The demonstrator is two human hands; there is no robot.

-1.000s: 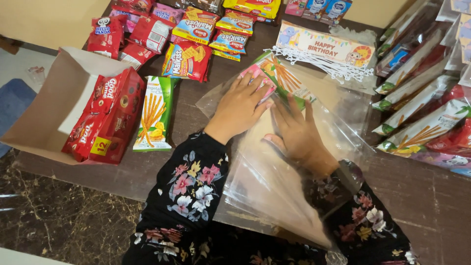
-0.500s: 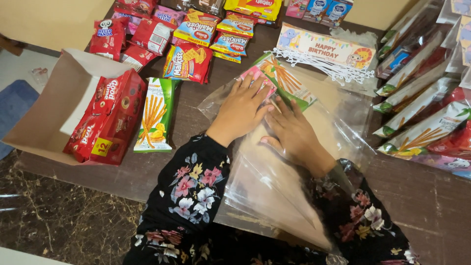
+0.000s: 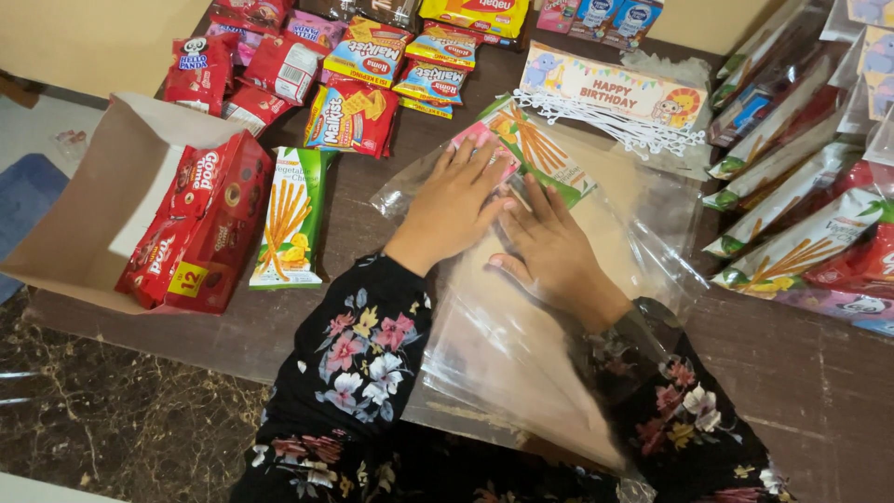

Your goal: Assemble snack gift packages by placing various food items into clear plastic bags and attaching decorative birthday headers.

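A clear plastic bag (image 3: pixel 521 373) lies flat on the dark table in front of me. At its far end it holds a green packet of stick snacks (image 3: pixel 549 158) and a small pink packet (image 3: pixel 475 140). My left hand (image 3: pixel 456 200) rests flat on top of the bag, fingers spread over the pink packet. Beside it, my right hand (image 3: pixel 554 251) lies flat with its fingertips at the green packet. Plastic film covers its wrist and sleeve, so it seems to be inside the bag. Neither hand grips anything.
Another green stick-snack packet (image 3: pixel 289 219) lies left of the bag, next to a red biscuit carton (image 3: pixel 200 219) in an open cardboard box (image 3: pixel 93 205). Red and orange snack packs (image 3: pixel 354 116) fill the back. A birthday banner card (image 3: pixel 610 88) and several filled clear bags (image 3: pixel 801 214) lie on the right.
Both hands stay flat on the bag, and the fingers have slid slightly along the packets. Nothing was picked up or let go.
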